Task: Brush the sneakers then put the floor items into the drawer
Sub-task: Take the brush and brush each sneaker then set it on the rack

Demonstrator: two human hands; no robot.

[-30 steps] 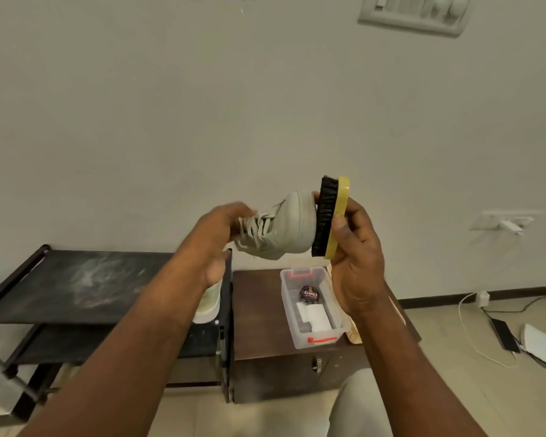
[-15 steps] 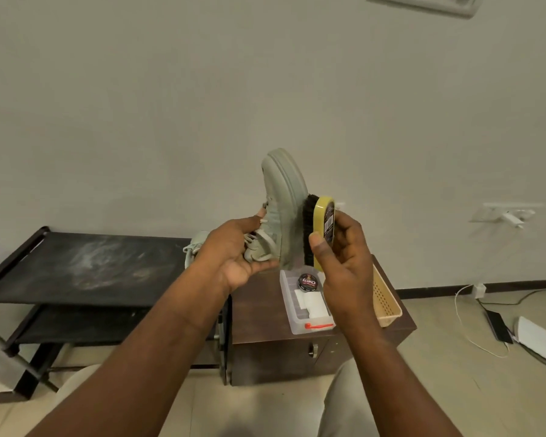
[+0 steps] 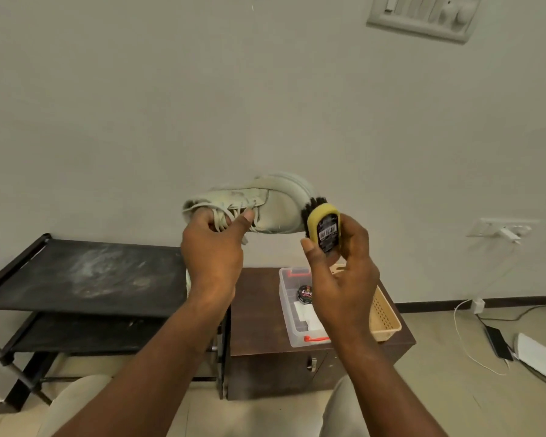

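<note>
**Brush against the toe of a lifted sneaker**

Both hands are raised in front of the wall. They are apart from each other and meet only through the shoe. The left hand [image 3: 213,250] grips a pale sneaker [image 3: 275,206] at the laces, with the thumb pressed over them and the fingers curled round the far side. The sneaker is held in the air, its toe end pointing toward the right hand and its sole turned up and away toward the wall. The right hand [image 3: 341,279] holds a brush [image 3: 323,228] with a yellow back and a dark label. The brush is pinched between the thumb on the near side and the fingers on the far side. Its black bristles touch the toe end of the sneaker.

Below the right hand stands a brown cabinet [image 3: 256,310] with a metal handle on its front. On top of it, just under the right wrist, sits a clear plastic box [image 3: 283,294] holding a round black tin [image 3: 305,294] and something white. A tan basket [image 3: 386,316] lies just beside the box, on the side away from the left hand. Below the left hand is a black shoe rack [image 3: 85,272]. A sliver of a second sneaker [image 3: 188,283] shows beside the left wrist, mostly hidden. Well beyond the right hand, on the floor, lie a phone [image 3: 498,342] and a flat white object [image 3: 536,357].
</note>
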